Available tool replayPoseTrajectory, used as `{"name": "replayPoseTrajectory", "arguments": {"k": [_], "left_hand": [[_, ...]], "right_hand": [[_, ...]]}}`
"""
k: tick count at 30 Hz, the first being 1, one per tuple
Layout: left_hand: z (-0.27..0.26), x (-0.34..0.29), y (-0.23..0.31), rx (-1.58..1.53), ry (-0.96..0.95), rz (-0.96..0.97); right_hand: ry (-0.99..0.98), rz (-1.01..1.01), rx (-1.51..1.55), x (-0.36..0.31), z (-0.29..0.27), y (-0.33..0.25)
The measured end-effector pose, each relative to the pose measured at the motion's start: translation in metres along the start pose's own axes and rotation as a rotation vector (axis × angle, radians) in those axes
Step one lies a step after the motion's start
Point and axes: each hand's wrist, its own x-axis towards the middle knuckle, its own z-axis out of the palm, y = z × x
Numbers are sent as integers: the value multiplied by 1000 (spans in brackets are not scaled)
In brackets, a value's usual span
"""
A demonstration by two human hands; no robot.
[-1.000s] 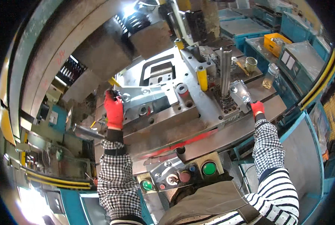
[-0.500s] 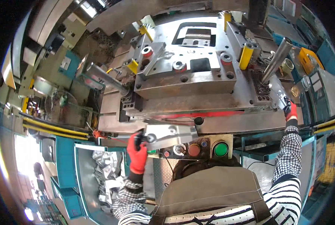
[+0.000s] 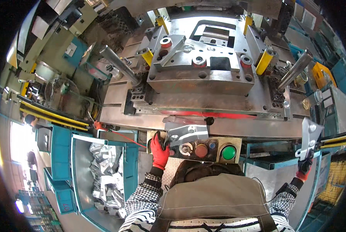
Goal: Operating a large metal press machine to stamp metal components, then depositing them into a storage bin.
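Observation:
My left hand (image 3: 160, 152), in a red glove with black fingertips, grips the left end of a bent sheet-metal bracket (image 3: 196, 132). The bracket lies across the front of the die, above the button panel, and shows two round raised spots. Out to the right, my right hand (image 3: 304, 168), gloved the same way, is closed on the lower end of another shiny sheet-metal bracket (image 3: 311, 133), which points up and away from me. Beyond both hands stands the press die (image 3: 200, 83), with a flat metal plate (image 3: 198, 52) on top.
A button panel (image 3: 215, 150) with green and red buttons sits before me. At left a blue-edged bin (image 3: 82, 174) holds several metal pieces (image 3: 107, 178). Steel guide posts (image 3: 120, 65) rise on both sides of the die. A blue-framed bin (image 3: 263, 174) stands at right.
My right hand has drawn back from the die's right corner toward me, carrying its bracket. My left hand and its bracket have shifted slightly right. The view has tilted a little.

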Motion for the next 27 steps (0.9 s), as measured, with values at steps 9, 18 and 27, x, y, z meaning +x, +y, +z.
{"name": "replayPoseTrajectory", "arguments": {"k": [9, 18, 27], "left_hand": [[32, 8, -13, -293, -97, -79], [36, 12, -11, -136, -25, -51], [36, 12, -15, -163, -5, 41]], "right_hand": [[-385, 68, 636, -17, 229, -225], [-888, -60, 527, 124, 444, -315], [-1031, -274, -717, 232, 542, -294]]}}
